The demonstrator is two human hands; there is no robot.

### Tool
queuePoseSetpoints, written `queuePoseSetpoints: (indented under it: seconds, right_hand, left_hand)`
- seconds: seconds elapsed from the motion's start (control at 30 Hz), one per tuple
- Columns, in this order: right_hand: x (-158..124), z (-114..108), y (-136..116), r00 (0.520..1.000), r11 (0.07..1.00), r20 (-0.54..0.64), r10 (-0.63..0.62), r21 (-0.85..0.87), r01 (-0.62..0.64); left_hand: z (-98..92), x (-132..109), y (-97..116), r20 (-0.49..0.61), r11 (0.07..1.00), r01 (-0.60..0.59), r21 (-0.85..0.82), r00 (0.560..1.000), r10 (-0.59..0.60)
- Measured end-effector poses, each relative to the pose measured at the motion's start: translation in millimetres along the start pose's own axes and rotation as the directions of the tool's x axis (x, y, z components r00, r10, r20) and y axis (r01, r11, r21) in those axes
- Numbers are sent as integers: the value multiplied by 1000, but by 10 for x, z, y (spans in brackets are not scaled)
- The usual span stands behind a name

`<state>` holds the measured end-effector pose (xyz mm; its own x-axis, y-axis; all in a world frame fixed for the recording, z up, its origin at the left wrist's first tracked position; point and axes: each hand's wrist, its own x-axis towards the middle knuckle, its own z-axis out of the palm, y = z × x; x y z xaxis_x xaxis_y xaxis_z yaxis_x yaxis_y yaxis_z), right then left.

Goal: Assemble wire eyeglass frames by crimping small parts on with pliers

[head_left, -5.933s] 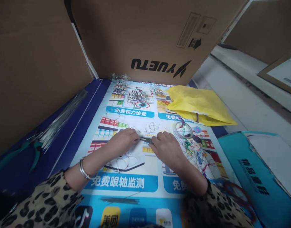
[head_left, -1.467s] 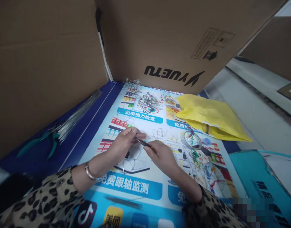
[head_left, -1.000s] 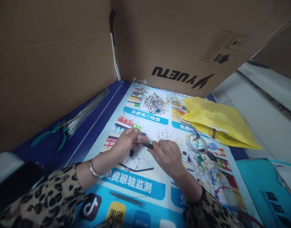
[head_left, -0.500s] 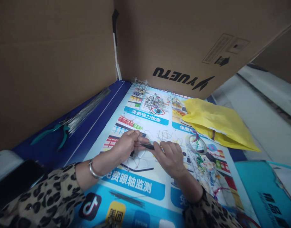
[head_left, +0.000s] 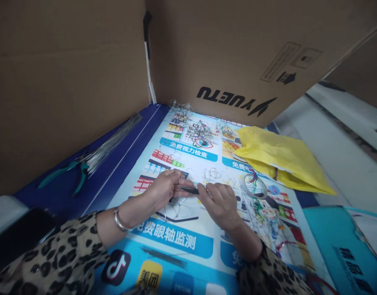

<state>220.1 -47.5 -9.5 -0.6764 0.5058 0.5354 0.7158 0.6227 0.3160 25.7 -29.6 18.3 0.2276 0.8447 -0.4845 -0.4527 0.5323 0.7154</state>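
My right hand (head_left: 221, 205) is closed around one end of a slim dark tool (head_left: 190, 190) that looks like tweezers. Its other end points left, to the fingers of my left hand (head_left: 162, 186). That hand is pinched shut; whatever lies between its fingertips is too small to make out. Both hands meet just above the printed poster sheet (head_left: 200, 241). Under them, loops of thin wire (head_left: 176, 209) lie on the sheet. Closer to me rests a bundle of thin dark rods (head_left: 164, 256).
At left are teal-handled pliers (head_left: 80, 179), a sheaf of straight wires (head_left: 111, 143) and a phone (head_left: 24, 233). A tape roll (head_left: 254, 186), a yellow bag (head_left: 283, 157) and a teal folder (head_left: 336, 241) lie right. Cardboard walls (head_left: 207, 53) stand behind, near tangled wire (head_left: 200, 133).
Both hands keep nearly the same hold and place. The dark tool has tilted or turned very slightly, and the whole view has shifted a little.
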Motion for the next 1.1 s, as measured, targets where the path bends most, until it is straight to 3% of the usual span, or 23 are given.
queuePoseSetpoints:
  seconds: [0.47,0.8,1.1]
  right_hand:
    - [6,-25,1,1000,1000,-15,-28,-8,28]
    - [14,-36,-16,997,999,72,-22,44,19]
    - [13,-53,-30,994,998,110,-11,67,3]
  left_hand:
    - [6,-14,15,-11,998,57,10,998,-57]
    - [-22,9,0,0,998,30,61,1000,-30]
    - [-49,-19,33,82,980,-47,194,996,31]
